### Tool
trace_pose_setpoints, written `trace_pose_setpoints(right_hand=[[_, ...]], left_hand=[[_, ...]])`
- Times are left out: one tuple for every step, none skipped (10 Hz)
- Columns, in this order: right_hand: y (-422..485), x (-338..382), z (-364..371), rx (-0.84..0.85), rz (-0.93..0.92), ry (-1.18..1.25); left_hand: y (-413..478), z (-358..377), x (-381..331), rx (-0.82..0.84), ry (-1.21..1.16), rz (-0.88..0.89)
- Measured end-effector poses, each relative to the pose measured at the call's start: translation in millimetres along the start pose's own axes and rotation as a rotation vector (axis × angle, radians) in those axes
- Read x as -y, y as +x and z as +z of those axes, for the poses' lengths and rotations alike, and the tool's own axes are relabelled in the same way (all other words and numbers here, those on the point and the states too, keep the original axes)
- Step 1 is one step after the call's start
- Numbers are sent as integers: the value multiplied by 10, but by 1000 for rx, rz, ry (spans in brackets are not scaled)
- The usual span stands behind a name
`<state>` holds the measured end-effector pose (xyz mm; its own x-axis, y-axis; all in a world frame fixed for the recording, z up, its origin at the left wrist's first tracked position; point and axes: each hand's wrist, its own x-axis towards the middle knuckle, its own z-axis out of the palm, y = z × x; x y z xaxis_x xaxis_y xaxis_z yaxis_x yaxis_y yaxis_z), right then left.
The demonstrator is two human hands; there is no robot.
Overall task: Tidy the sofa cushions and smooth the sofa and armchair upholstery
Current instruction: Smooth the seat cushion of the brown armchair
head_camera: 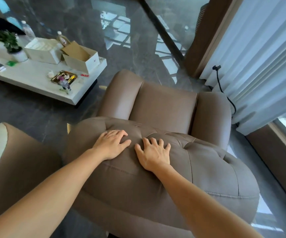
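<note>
I look down from behind at a taupe leather armchair (162, 103) with a tufted backrest top (207, 162). Both my hands lie flat on the top of that backrest, side by side and a little apart. My left hand (112, 145) rests palm down with its fingertips curled over the front edge. My right hand (153, 154) presses palm down with the fingers spread. Neither hand holds anything. The seat cushion shows beyond the hands, between the two padded arms. Part of the sofa (15, 160) in the same leather appears at the lower left.
A low white coffee table (36, 78) at the upper left carries boxes, a potted plant, bottles and a small tray. White curtains (259, 66) and a black cable (223, 90) hang right of the chair. Glossy dark floor (135, 54) surrounds everything.
</note>
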<state>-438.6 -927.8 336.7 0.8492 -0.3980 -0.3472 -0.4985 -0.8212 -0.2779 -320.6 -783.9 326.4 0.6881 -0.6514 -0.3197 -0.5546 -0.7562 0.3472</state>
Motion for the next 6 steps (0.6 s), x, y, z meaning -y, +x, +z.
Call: trace_pose_setpoints(right_hand=[[-34, 89, 52, -8, -37, 0], [-174, -15, 58, -38, 19, -7], [-354, -259, 36, -53, 202, -7], [-501, -349, -78, -75, 285, -37], [-547, -359, -228, -32, 270, -75], [-455, -432, -617, 137, 260, -55]], left_hand=[[27, -73, 214, 1, 21, 39], [53, -145, 316, 37, 93, 42], [160, -180, 213, 63, 187, -11], [234, -241, -44, 103, 301, -79], [290, -296, -298, 144, 357, -40], [355, -464, -725, 296, 299, 93]])
